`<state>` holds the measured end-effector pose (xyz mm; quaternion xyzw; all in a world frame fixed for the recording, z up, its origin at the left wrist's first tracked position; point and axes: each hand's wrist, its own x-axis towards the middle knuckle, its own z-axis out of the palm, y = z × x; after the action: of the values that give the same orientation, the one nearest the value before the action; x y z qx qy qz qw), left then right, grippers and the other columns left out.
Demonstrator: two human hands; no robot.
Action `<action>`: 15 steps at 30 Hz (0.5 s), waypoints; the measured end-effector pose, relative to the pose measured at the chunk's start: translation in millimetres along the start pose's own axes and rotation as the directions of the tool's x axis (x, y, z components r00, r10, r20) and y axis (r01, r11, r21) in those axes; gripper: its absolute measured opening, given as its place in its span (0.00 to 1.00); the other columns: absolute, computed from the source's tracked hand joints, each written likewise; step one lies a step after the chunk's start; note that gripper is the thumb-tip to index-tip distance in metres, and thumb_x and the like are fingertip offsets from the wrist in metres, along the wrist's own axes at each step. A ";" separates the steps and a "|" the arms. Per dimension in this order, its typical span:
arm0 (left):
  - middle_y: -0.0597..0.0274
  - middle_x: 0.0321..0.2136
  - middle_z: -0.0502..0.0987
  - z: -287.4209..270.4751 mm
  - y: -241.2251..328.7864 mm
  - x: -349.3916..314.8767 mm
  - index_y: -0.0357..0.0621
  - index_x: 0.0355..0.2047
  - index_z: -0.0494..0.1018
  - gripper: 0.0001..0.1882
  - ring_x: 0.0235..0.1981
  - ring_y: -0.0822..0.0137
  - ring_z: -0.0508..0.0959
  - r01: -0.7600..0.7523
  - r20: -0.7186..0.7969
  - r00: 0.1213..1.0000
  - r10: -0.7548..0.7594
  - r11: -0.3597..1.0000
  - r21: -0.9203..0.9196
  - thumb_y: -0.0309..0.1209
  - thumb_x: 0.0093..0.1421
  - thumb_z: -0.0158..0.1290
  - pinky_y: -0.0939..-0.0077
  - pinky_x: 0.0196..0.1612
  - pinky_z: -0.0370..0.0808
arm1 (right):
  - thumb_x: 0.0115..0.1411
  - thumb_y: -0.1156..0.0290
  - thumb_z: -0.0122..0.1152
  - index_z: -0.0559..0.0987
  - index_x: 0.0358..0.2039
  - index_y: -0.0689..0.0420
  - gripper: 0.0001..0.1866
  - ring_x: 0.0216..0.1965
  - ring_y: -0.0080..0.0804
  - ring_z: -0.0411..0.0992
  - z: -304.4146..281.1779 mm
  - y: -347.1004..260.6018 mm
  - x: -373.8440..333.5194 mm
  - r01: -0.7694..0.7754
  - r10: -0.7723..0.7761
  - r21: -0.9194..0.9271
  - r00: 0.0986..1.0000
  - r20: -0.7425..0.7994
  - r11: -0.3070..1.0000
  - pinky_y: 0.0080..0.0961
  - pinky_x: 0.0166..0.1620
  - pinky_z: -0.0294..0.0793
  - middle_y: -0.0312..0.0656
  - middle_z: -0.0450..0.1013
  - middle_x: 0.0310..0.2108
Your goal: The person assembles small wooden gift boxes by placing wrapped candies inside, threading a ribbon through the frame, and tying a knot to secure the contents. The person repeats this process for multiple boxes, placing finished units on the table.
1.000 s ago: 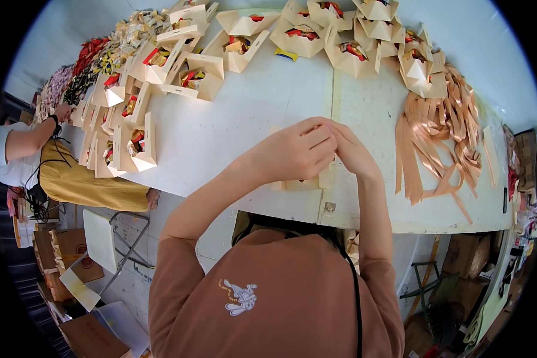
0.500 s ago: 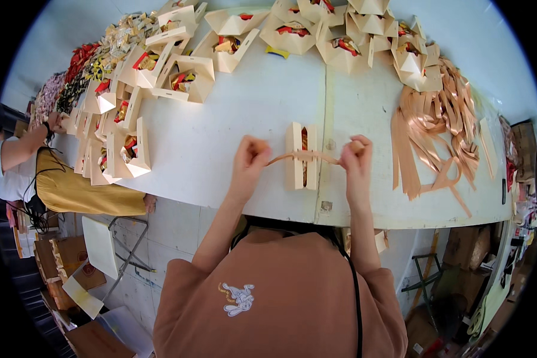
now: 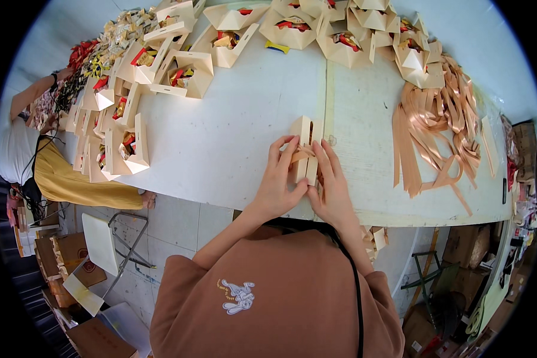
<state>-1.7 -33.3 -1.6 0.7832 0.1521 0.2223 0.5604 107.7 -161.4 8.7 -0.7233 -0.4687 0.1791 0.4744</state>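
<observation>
Cream-coloured, narrow-topped cardboard box [image 3: 303,127] rests on a white, wide surface [image 3: 238,131], directly ahead of the person's brown short-sleeved top [image 3: 292,286], which has a pale rabbit picture [image 3: 238,296] printed on it. A thin black cord [image 3: 357,292] runs down the right side of that top.

Both forearms reach forward to the box, and the grip of each hand is closed around it. The left hand [image 3: 277,186] grasps its left side, fingers curved over the top edge and thumb by the near end. The right hand [image 3: 334,194] grasps the right side, its thumb close to the left thumb. A slim, copper-pink satin ribbon [image 3: 302,154] crosses the top of the box, beside the left fingertips; whether the fingers pinch it cannot be told.

Farther off to the right lies a tangled heap of copper-pink satin ribbons [image 3: 441,137]. To the left, well apart from the hands, stand open cream cardboard boxes [image 3: 200,74] holding red and gold wrapped pieces. Beyond the working hands, a small yellow packet [image 3: 276,47] lies near more filled boxes [image 3: 289,36] along the far edge. At far left, a co-worker in mustard-yellow trousers [image 3: 80,186] reaches toward piles of small wrapped pieces [image 3: 128,39].
</observation>
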 end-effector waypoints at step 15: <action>0.53 0.61 0.58 -11.4 -8.2 3.2 0.38 0.67 0.60 0.35 0.37 0.61 0.68 -0.024 0.150 0.989 0.017 0.999 0.046 0.27 0.59 0.56 0.70 0.46 0.72 | 0.60 0.75 0.56 0.59 0.67 0.68 0.35 0.51 0.54 0.68 -22.7 3.6 1.7 -0.036 0.034 0.029 0.997 0.076 0.999 0.42 0.54 0.72 0.58 0.65 0.60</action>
<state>-4.9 -19.9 -5.6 0.8123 0.1068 0.1653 0.5491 126.4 -172.1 17.0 -0.7168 -0.4708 0.2217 0.4640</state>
